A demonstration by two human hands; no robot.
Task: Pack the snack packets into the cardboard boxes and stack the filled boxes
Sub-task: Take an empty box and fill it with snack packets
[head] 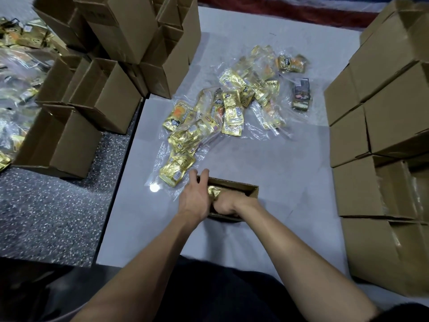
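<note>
Far left, empty boxes [76, 126] stood open on the speckled floor [58, 217]; loose snack packets [222, 108] lay piled on the white table [290, 182], beyond the open box [246, 190]; nearest packet [174, 173] sat just off its left end, closer to the left hand [195, 198], which lay spread on the rim; box's long axis ran crosswise; right hand [226, 204] was sunk inside on a gold packet [214, 191], fingers hidden, grip unreadable; stacked boxes [383, 112] stood far right.
</note>
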